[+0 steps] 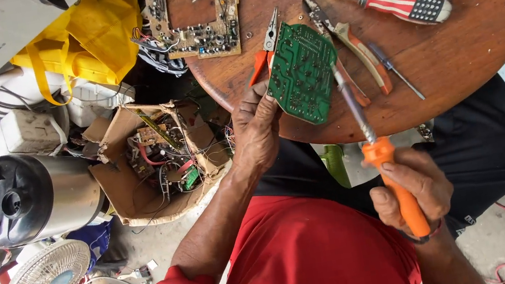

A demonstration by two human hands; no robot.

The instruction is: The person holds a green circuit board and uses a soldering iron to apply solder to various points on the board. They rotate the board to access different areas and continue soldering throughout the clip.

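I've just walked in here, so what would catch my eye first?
Probably the green circuit board at the near edge of the round wooden table, held tilted by the left hand. The right hand points an orange-handled soldering iron at it. On the floor to the left sits an open cardboard box of wires and parts.

This is looking like a small electronics repair workshop: screwdrivers (409, 2), pliers (349, 45) and circuit boards (195, 12) are lying on the round wooden worktop (487, 44), while left of it a cardboard box of salvaged parts (157, 160) and old appliances (31, 197) are crowding the floor.
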